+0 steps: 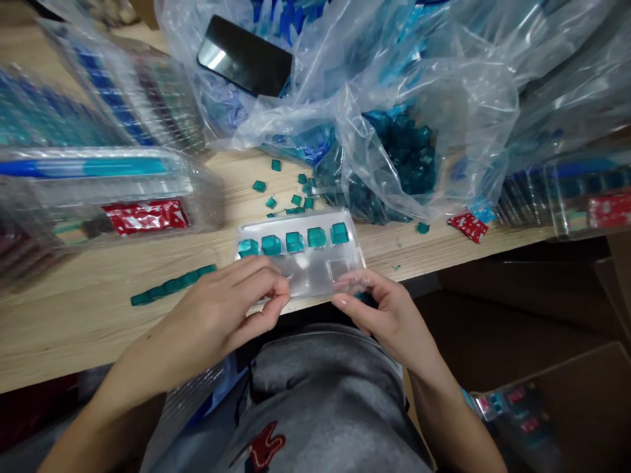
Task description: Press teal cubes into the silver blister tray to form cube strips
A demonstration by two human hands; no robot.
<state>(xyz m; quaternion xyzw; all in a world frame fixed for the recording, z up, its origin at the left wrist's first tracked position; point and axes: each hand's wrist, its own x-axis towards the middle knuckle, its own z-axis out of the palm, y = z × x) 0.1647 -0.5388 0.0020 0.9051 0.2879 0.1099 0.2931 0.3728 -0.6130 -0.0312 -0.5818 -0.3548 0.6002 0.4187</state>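
Note:
A transparent plastic tray (310,269) lies at the table's front edge, with a row of several teal cubes (294,242) along its far side. My left hand (246,295) is over the tray's near left part, thumb and forefinger brought together; whatever is between them, if anything, is hidden. At the near right corner, my right hand (379,302) grips the tray between thumb and fingers, which show through the plastic. A joined strip of teal pieces (172,285) lies left of my left hand. Loose teal cubes (259,186) are scattered just beyond the tray.
Behind the tray, a large plastic bag (355,125) holds many teal cubes. A black phone (246,56) rests on bags at the back. Packed transparent cases (197,203) with red sachets (146,217) stand left, and similar ones right. Another red sachet (468,226) lies near the right edge.

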